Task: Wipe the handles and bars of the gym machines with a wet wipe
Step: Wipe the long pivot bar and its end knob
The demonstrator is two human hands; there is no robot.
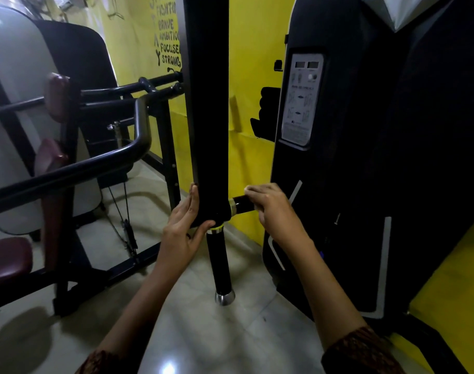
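Observation:
A thick black padded arm (207, 103) of a gym machine hangs down the middle of the view. At its lower end a short black side handle (241, 204) sticks out to the right, and a second black handle (221, 263) points down, ending in a silver cap. My right hand (271, 209) curls round the side handle, with a bit of white wet wipe (248, 188) showing at the fingertips. My left hand (184, 225) lies flat against the left side of the padded arm, fingers straight, thumb under its lower end.
A tall black weight-stack housing (365, 157) with an instruction plate stands close on the right. On the left are curved black bars (117, 155) and maroon pads (7, 260) of another machine. Yellow wall behind, pale tiled floor (203, 333) below.

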